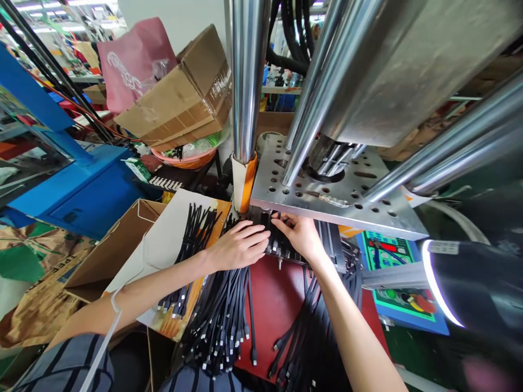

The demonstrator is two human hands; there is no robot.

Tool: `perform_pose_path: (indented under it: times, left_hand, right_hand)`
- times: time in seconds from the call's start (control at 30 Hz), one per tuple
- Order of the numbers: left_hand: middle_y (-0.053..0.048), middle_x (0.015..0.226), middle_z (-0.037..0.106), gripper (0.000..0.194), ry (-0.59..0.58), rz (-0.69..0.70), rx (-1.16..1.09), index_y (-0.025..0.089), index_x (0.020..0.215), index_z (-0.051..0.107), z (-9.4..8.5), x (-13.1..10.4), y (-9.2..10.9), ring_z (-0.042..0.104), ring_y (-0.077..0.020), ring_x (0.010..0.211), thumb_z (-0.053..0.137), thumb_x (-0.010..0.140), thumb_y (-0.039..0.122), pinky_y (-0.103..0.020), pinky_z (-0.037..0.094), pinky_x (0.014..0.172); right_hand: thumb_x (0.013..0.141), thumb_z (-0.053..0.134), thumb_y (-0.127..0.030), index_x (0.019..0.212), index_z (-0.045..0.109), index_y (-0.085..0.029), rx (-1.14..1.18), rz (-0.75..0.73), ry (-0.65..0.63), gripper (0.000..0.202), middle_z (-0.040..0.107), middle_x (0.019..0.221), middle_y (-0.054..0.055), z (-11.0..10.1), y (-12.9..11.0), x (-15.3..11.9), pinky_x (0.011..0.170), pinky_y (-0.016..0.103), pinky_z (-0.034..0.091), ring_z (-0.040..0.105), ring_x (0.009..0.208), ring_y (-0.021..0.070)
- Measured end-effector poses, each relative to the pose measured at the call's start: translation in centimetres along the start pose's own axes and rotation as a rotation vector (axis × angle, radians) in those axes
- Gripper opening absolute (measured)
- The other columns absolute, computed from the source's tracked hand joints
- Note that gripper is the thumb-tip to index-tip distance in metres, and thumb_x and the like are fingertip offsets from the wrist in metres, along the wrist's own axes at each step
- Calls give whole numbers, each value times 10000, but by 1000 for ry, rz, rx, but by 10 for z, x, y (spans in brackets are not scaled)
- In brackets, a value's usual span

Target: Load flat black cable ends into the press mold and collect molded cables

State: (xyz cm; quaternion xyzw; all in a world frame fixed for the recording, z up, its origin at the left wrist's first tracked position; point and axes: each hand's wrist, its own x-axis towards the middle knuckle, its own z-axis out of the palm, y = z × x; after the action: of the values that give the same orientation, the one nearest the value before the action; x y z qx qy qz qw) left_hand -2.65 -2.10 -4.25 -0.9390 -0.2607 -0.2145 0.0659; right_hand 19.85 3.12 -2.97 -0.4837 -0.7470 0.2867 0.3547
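Under a steel press plate [281, 188], a black mould [335, 245] with small metal connectors along its front edge lies low on the machine. My left hand [241, 246] rests flat over the mould's left part, fingers stretched out towards the right. Beside it, my right hand [300, 234] reaches in below the plate's edge, thumb and forefinger pinched at the mould; whatever sits between them is hidden. Black cables with small metal plugs hang in a thick bundle [229, 316] below my left hand. Another cable bundle [302, 337] hangs near my right forearm.
More cables [198, 234] lie on a white board [143, 272] at left, by an open cardboard box [110, 245]. Steel columns [245, 81] flank the press. A ring-lit lamp [461, 283] and a control panel [388, 250] are at right. The worktop [273, 288] is red.
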Motion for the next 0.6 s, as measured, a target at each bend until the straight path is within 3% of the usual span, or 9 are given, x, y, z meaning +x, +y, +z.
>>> perform_pose_path:
  times: [0.07, 0.17, 0.27, 0.33, 0.43, 0.5, 0.6]
  left_hand:
    - [-158, 1442, 645, 350, -34, -46, 19, 149, 1310, 657, -1, 0, 8, 560, -326, 1387, 595, 1010, 319, -555, 423, 1184]
    - [-188, 1493, 588, 490, -86, -108, 55, 138, 1407, 588, -2, -1, 23, 484, -357, 1450, 596, 1007, 421, -551, 434, 1172]
    - [-189, 1566, 513, 497, -142, -189, 130, 145, 1471, 526, 1, 0, 39, 405, -349, 1511, 547, 1034, 382, -540, 422, 1179]
    - [-200, 1617, 446, 527, -178, -262, 180, 136, 1510, 479, 4, 1, 50, 346, -356, 1546, 529, 1039, 367, -535, 419, 1175]
    - [-248, 1666, 339, 668, -226, -319, 174, 78, 1549, 413, 6, 4, 61, 264, -394, 1575, 550, 1013, 453, -552, 404, 1172]
    - [-256, 1682, 298, 741, -247, -327, 122, 47, 1559, 389, 2, 10, 59, 237, -398, 1583, 537, 999, 510, -567, 387, 1176]
    - [-222, 1679, 328, 690, -261, -359, 59, 47, 1559, 389, -6, 25, 42, 261, -351, 1580, 456, 1031, 487, -551, 369, 1190]
  right_hand:
    - [898, 611, -449, 988, 728, -153, -5, -3, -2, 331, 691, 778, 31, 0, 2, 0, 624, 283, 442, 536, 615, 148]
    - [896, 625, -438, 960, 743, -146, -56, 4, 36, 322, 684, 734, 27, 2, 1, 2, 598, 282, 442, 536, 576, 147]
    - [914, 606, -415, 938, 744, -135, -136, 40, 136, 313, 679, 741, 56, 4, -3, -4, 628, 310, 470, 561, 591, 173]
    - [946, 547, -357, 1043, 755, -129, -180, 42, 195, 324, 696, 882, 106, 3, -10, -20, 712, 341, 511, 605, 695, 204]
    - [967, 432, -188, 1255, 749, -179, -386, -40, 98, 428, 642, 1087, 144, -2, -24, -51, 827, 359, 531, 616, 879, 234]
    - [966, 407, -121, 1341, 724, -227, -624, -41, -23, 502, 617, 1088, 144, -4, -34, -63, 806, 349, 530, 605, 927, 254]
    - [972, 443, -113, 1439, 654, -271, -875, 68, -114, 536, 635, 1106, 148, -2, -45, -56, 801, 354, 524, 615, 977, 286]
